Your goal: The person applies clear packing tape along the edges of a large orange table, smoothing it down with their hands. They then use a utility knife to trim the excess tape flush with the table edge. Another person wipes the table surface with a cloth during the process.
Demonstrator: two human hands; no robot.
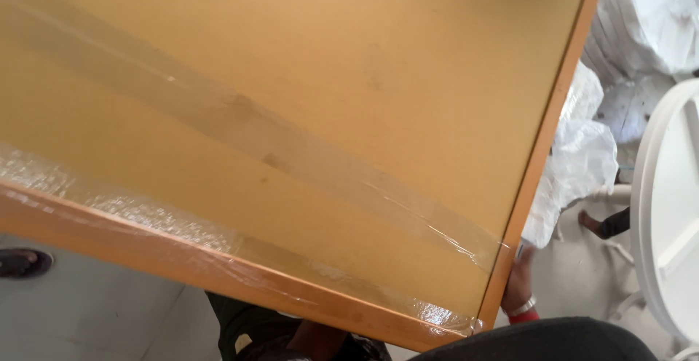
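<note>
- A large brown board [328, 99] with an orange wooden frame fills the view, partly wrapped in clear plastic film [240, 124].
- The right hand [518, 284] grips the board's lower right edge; its fingers are hidden behind it.
- Left hand unseen.
- A white round table [666, 223] stands at right.
</note>
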